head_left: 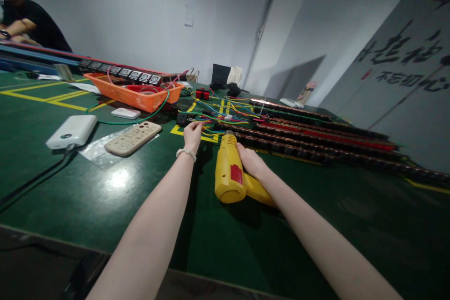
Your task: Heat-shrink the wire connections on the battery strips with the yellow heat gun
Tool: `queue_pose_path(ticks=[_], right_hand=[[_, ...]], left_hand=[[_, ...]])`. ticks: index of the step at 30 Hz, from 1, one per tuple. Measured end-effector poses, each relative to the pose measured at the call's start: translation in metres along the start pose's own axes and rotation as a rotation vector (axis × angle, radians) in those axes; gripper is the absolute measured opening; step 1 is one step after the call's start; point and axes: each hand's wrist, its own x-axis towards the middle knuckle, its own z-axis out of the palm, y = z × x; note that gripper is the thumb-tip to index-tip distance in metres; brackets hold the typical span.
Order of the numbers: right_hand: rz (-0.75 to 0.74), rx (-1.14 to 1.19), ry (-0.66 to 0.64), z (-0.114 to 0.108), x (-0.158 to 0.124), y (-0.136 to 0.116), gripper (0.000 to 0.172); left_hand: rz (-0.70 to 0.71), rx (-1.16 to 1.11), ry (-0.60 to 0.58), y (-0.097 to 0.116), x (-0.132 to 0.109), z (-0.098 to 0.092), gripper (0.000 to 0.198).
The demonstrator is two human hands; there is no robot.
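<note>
My left hand (pixel 192 135) is closed in a pinch on thin coloured wires (pixel 207 121), beside a black connector block (pixel 182 118). A white band circles that wrist. To its right is a yellow heat gun (pixel 225 168) with a red label, its nozzle pointing away from me toward the wires. My right hand (pixel 250 160) is closed against the right side of the heat gun's barrel, its fingertips partly hidden. The gun's handle passes beneath my right forearm. Long dark strips (pixel 295 143) with copper-coloured edges lie just beyond, with wires running to their left ends.
An orange basket (pixel 131 98) holds wires and parts. Nearer me are a white power bank (pixel 72 131) with a black cable, a beige phone case (pixel 133 139) on a plastic bag, and a small white case (pixel 125 113). A person (pixel 31 21) sits far left.
</note>
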Motion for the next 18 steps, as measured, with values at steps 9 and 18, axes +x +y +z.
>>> queue_pose_path(ticks=[9,18], right_hand=[[-0.076,-0.04,-0.053,0.013,-0.001,-0.028,0.076],[-0.178,-0.022,-0.058,0.032,0.013,-0.056,0.083]], left_hand=[[0.034,-0.022,0.025,-0.003,0.001,0.002,0.016],[-0.077,0.032,-0.013,0.005,0.003,-0.01,0.012]])
